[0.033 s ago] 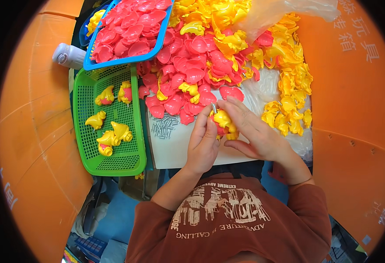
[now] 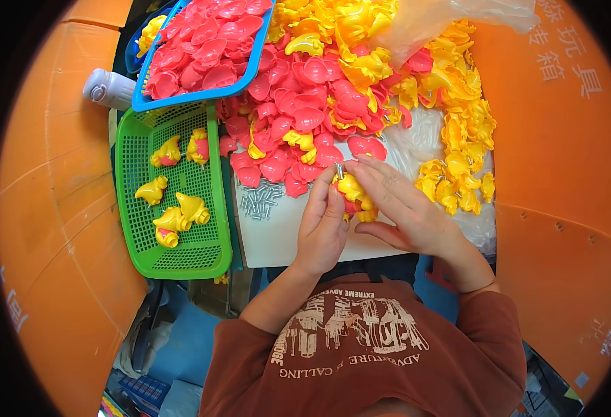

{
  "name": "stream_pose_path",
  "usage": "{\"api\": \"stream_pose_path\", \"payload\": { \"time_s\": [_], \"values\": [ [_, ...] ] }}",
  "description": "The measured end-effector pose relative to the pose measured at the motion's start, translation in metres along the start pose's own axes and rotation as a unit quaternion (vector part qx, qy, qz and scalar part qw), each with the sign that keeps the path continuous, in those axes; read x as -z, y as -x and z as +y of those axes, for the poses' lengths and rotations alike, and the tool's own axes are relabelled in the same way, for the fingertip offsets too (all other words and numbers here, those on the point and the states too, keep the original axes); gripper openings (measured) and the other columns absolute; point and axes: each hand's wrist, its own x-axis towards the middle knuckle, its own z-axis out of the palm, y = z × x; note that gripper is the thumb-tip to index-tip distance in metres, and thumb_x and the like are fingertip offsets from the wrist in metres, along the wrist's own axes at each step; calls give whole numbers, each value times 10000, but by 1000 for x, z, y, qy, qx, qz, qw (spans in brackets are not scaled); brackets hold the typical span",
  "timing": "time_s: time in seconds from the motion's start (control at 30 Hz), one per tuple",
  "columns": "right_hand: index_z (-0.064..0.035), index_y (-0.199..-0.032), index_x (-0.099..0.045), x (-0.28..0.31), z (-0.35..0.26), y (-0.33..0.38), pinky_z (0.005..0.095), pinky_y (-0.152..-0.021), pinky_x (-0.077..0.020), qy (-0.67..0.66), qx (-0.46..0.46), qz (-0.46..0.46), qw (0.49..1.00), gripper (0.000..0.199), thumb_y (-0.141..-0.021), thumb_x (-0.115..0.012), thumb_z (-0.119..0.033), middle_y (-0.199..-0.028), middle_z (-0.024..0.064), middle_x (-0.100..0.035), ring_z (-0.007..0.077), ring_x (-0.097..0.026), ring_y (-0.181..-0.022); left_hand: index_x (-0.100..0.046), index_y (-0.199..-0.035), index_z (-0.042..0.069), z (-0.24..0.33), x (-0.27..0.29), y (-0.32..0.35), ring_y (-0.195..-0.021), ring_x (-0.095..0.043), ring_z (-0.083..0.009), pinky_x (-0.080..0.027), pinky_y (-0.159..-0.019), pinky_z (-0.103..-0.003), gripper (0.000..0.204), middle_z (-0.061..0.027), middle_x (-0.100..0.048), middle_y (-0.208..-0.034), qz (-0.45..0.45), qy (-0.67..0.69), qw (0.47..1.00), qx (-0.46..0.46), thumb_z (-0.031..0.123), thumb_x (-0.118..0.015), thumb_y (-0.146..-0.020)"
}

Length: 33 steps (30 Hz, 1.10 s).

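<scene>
Between my two hands is a yellow and red plastic toy figure point(image 2: 353, 194), a short metal pin point(image 2: 340, 169) standing up from its top. My left hand point(image 2: 321, 226) grips its left side, thumb along the near face. My right hand point(image 2: 411, 217) cups the right side, with long fingers pressed over it and the thumb below. The hands cover much of the figure. Several small metal pins point(image 2: 262, 200) lie in a pile on the white board point(image 2: 271, 243), left of my hands. Just beyond my fingers lies a loose red shell piece point(image 2: 367, 147).
A green basket point(image 2: 173, 273) at left holds several assembled yellow figures point(image 2: 193, 208). Behind it, a blue basket point(image 2: 252, 75) is heaped with red shells. Red point(image 2: 309, 118) and yellow pieces point(image 2: 469, 132) are piled across the far side and right. Orange panels point(image 2: 556, 174) flank the table; a white bottle point(image 2: 107, 89) stands far left.
</scene>
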Motion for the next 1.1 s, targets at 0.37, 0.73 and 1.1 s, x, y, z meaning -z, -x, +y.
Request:
{"api": "stream_pose_path", "payload": {
  "time_s": [0.37, 0.73, 1.1],
  "values": [
    [3, -1289, -445, 0, -4, -1, 437, -1003, -347, 65, 13, 17, 998, 704, -695, -742, -230, -1305, 192, -476, 344, -442, -1233, -180, -1376, -13, 0, -8, 0, -1191, -433, -180, -380, -979, -313, 607, -109, -404, -1291, -27, -98, 993, -58, 270, -498, -944],
    [65, -1174, -544, -4, -4, 1, 289, -916, -449, -513, -270, 137, 803, 280, -911, -486, -13, -1182, 155, -578, 173, -564, -1062, -258, -1332, -25, -1, -1, -3, -1142, -485, -218, -425, -944, -357, 617, -138, -425, -1275, -100, -121, 982, -102, 235, -595, -886],
    [57, -1109, -568, -15, -14, -9, 299, -930, -438, -396, -241, 216, 860, 226, -906, -477, 15, -1207, 171, -557, 185, -549, -1087, -269, -1326, -13, -11, 5, -6, -1182, -426, -185, -353, -988, -316, 561, -125, -397, -1300, -88, -70, 986, -123, 131, -582, -884]
  ]
}}
